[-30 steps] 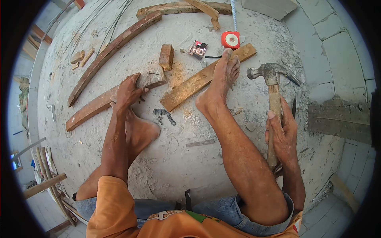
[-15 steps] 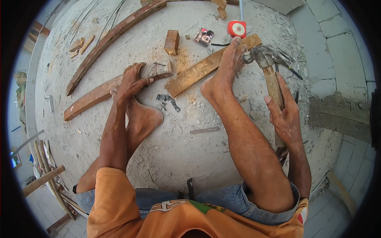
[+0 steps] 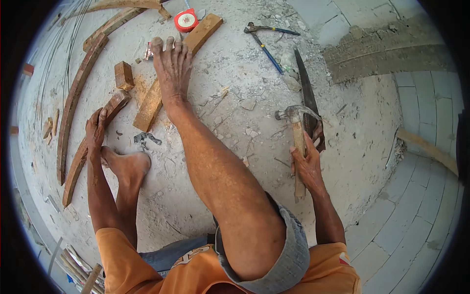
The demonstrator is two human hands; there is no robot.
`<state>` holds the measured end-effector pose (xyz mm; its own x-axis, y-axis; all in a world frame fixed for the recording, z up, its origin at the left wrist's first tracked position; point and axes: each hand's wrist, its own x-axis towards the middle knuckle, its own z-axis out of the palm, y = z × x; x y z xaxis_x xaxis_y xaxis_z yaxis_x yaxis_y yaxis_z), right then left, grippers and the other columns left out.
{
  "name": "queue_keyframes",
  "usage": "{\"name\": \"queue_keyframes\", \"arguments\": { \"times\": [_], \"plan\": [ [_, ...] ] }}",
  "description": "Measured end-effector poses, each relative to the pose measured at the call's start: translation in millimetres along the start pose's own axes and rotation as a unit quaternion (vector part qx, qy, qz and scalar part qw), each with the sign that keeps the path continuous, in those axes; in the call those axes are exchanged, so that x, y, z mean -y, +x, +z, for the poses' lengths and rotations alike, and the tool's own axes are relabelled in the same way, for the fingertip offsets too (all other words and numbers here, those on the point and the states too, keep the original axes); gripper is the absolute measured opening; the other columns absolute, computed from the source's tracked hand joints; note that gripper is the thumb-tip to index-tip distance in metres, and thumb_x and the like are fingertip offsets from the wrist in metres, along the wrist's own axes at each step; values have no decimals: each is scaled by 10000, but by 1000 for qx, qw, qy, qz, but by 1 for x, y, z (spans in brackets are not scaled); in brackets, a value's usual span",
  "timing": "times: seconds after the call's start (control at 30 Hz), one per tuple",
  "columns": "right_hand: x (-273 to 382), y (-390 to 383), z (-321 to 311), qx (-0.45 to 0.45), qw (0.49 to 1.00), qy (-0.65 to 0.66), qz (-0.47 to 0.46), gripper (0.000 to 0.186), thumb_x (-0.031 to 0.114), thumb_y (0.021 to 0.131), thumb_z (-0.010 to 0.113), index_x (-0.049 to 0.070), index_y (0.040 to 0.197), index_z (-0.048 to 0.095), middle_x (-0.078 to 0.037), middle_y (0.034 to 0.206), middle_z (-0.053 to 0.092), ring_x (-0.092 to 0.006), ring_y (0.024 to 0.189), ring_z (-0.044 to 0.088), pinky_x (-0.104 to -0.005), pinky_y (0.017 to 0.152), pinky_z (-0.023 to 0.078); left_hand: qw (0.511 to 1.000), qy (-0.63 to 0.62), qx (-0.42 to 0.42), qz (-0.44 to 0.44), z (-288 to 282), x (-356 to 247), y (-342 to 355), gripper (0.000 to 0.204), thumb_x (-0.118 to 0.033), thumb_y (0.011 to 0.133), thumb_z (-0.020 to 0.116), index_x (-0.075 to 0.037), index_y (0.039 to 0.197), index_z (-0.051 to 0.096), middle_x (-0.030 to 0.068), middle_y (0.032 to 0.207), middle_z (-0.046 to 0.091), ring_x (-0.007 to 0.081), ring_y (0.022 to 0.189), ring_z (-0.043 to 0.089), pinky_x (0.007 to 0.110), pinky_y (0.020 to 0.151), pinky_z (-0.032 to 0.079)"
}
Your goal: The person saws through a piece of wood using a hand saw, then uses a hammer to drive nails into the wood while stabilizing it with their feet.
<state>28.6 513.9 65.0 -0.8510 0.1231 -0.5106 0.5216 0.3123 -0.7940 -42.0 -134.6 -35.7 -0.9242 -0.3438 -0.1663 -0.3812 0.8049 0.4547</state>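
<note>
My left hand (image 3: 96, 128) is wrapped over a short curved wooden piece (image 3: 73, 171) lying on the dusty floor, close to my left foot. Gripped by the handle in my right hand (image 3: 308, 164) is a claw hammer (image 3: 297, 130), its metal head pointing away from me. The hammer is low, beside a handsaw (image 3: 305, 83) whose dark blade stretches beyond it; the hammer and my hand partly cover the saw's handle end. My right foot (image 3: 174, 73) presses on a straight wooden plank (image 3: 148, 105) with sawdust around it.
A longer curved beam (image 3: 73, 117) lies at the left. A small wood block (image 3: 124, 76) and a red tape measure (image 3: 186, 21) are near the plank. Blue-handled pincers (image 3: 264, 46) lie open beyond the saw. A rough grey slab (image 3: 387, 54) sits at the right.
The view has turned to the right. My right hand has brought the hammer away from my right foot and down beside the handsaw. My left hand stays on the curved piece.
</note>
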Motion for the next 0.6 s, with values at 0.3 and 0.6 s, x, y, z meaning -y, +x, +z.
{"name": "queue_keyframes", "arguments": {
  "times": [0.3,0.6],
  "plan": [
    [-31,14,8,-35,998,-23,-49,491,185,1011,594,89,1457,415,-109,1092,550,-238,935,499,-426,751,453,994,51,9,98,16,-28,4,659,-480,869,762,-30,1321,596,206,1148,682,372,1094,648,475,980,456],
    [100,151,238,-203,808,-272,-481,388,204,1015,566,125,1383,470,-154,1232,543,-333,1142,520,-526,900,477,992,15,-82,94,-36,0,-15,629,-312,878,801,44,1344,571,231,1178,684,335,1114,665,409,969,507]
  ]
}}
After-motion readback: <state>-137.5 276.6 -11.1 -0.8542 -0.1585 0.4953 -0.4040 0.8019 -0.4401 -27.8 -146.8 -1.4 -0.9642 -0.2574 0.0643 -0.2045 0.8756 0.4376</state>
